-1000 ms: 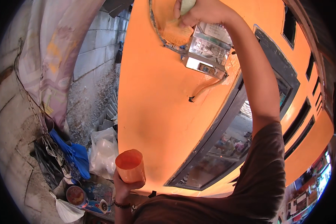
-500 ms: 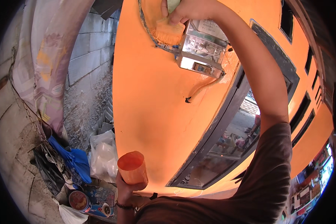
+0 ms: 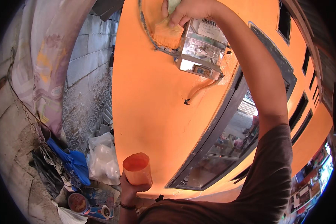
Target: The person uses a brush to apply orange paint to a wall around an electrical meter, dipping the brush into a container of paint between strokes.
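Left hand (image 3: 132,186) wraps its fingers around a small orange-coated plastic cup of paint (image 3: 137,168), held upright and low, well below the clear-cased electric meter (image 3: 202,50), probably so it stays level and within reach of the brush. Left of the cup, on the ground beside the grey block wall (image 3: 86,63), lie a white plastic bag (image 3: 101,158), blue sheeting (image 3: 72,162) and a round paint tin (image 3: 77,202). Higher up, the right hand (image 3: 188,10) closes on a wide paint-soaked brush (image 3: 168,34), bristles pressed to the orange painted wall (image 3: 149,108) just left of the meter, seemingly to cut in around its edge. Right of the meter runs a dark-framed window (image 3: 227,138).
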### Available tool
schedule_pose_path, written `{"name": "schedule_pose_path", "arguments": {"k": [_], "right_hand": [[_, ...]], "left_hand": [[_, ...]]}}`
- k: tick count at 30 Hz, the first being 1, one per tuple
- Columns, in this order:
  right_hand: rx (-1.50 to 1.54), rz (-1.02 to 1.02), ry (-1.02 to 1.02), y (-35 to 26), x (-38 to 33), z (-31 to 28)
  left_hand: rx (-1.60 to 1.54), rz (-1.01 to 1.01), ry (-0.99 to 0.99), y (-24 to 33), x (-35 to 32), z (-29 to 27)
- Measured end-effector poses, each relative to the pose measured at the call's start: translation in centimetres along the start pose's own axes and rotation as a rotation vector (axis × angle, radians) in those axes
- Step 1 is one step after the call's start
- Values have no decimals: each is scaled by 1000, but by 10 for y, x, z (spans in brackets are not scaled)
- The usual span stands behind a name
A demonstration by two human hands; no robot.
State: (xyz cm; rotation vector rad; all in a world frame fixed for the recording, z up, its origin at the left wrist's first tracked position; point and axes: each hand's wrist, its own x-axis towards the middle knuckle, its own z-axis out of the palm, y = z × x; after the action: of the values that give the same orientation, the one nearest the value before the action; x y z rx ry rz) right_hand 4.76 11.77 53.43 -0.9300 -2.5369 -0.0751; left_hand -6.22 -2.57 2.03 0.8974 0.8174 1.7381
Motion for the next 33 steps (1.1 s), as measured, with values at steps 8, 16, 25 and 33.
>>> {"name": "schedule_pose_path", "arguments": {"k": [8, 16, 25, 33], "right_hand": [[2, -11, 61, 8, 7, 3], [11, -29, -15, 9, 2, 4], [-174, -79, -13, -2, -2, -4], [-228, -233, 72, -4, 1, -19]], "left_hand": [[8, 34, -36, -9, 11, 5], [13, 34, -24, -9, 8, 7], [26, 69, -58, -6, 2, 5], [-15, 50, 69, 4, -11, 9]]}}
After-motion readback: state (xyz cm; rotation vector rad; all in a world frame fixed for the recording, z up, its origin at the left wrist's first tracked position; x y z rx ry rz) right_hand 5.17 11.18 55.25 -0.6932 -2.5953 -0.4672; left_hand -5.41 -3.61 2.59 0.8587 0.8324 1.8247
